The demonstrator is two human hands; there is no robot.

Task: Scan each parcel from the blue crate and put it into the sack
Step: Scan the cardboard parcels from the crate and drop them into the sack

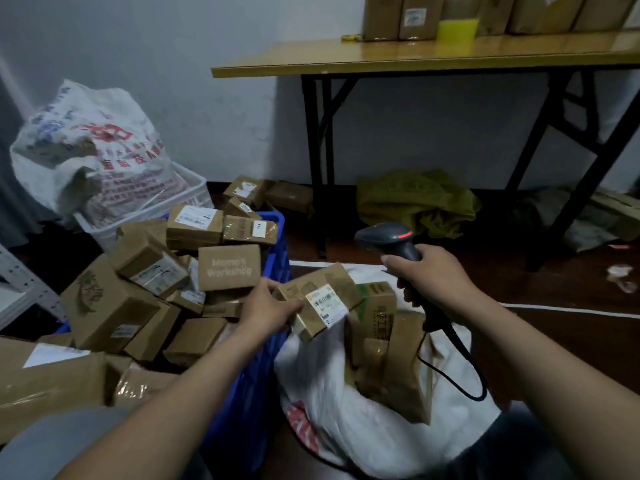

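Brown cardboard parcel, label up, gripped at left end by left hand over white sack mouth; right hand clenches barcode scanner, near, up-right of label.

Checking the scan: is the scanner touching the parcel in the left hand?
Apart. The head view shows a clear gap between the scanner and the parcel the left hand holds.
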